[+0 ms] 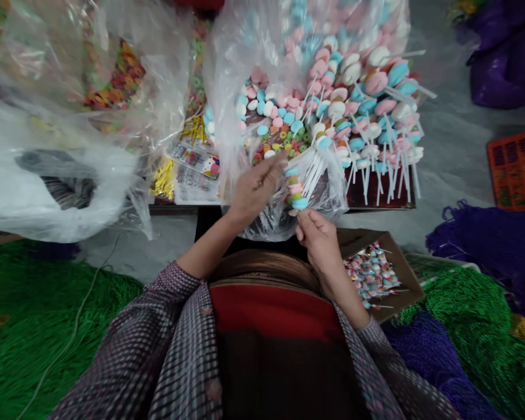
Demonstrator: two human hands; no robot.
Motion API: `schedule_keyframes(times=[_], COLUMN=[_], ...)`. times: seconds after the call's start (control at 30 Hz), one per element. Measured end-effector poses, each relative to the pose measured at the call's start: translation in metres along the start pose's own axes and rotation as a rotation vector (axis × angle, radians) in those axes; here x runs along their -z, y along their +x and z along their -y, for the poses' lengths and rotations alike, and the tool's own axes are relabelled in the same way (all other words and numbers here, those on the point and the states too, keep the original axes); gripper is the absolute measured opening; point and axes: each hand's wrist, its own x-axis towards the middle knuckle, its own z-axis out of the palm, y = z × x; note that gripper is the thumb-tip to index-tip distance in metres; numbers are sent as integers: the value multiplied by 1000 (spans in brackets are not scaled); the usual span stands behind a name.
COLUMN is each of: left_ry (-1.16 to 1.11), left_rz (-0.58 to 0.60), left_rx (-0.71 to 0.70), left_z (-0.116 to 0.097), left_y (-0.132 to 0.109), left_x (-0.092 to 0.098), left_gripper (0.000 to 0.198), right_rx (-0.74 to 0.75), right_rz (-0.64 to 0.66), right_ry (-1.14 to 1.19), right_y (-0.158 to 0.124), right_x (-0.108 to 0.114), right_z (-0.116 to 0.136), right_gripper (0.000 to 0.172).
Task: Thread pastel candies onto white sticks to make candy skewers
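My right hand is closed just below a candy skewer of stacked blue, pink and green pieces, holding its lower end. My left hand is up and to the left of the skewer, fingers pressed together over the plastic bag; whatever they hold is too small to make out. Beyond my hands, loose pink, blue and white candies and small coloured rings lie in the clear bag. White sticks lie just right of the skewer.
Finished candy sticks are piled at the table's right. Plastic bags and gold twist ties are on the left. A cardboard box of wrapped candies stands below right, beside green cord. An orange crate is far right.
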Motion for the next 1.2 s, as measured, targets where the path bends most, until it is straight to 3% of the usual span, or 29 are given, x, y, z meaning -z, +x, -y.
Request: schedule_keyframes(times=[0.1, 0.2, 0.3, 0.37, 0.5, 0.63, 0.73, 0.9, 1.2], left_ry=[178, 497, 795, 854, 547, 5, -222, -376, -388], left_rz=[-23, 87, 145, 134, 20, -58, -68, -100, -164], left_rx=[-76, -100, -79, -79, -60, 157, 283, 307, 317], left_z=[11, 28, 36, 34, 20, 3, -4, -7, 1], left_y=[32, 59, 71, 72, 62, 44, 32, 23, 23], left_x=[15, 19, 15, 14, 14, 4, -7, -13, -11], left_gripper=[25, 24, 21, 18, 14, 15, 12, 23, 6], right_rx=[15, 25, 44, 57, 78, 134, 160, 166, 167], right_rz=[-10, -13, -20, -21, -21, -24, 2, 12, 3], right_ry=[13, 25, 23, 9, -32, -109, -183, -208, -225], right_y=[2, 1, -1, -2, -1, 4, 6, 5, 1], right_x=[3, 4, 4, 6, 8, 9, 9, 7, 7], right_z=[0, 1, 1, 0, -2, 2, 6, 8, 12], right_gripper=[48, 47, 47, 47, 46, 43, 41, 37, 33])
